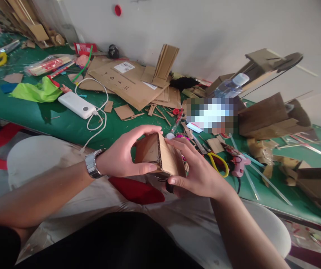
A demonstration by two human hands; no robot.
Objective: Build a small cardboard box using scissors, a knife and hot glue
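Note:
Between my two hands is a small brown cardboard box, held above my lap at the table's near edge. My left hand wraps its left side, fingers over the far top edge and thumb on the near side. On the other side, my right hand grips it with fingers across the top and thumb at the near corner. Close to my right hand lie yellow-handled scissors and a pink glue gun. A dark round part shows under the box, mostly hidden.
A white power bank with a looped cable lies left on the green table. Flat cardboard sheets are behind it. A plastic bottle and cardboard constructions stand at right. A bright pixelated patch hides part of the table.

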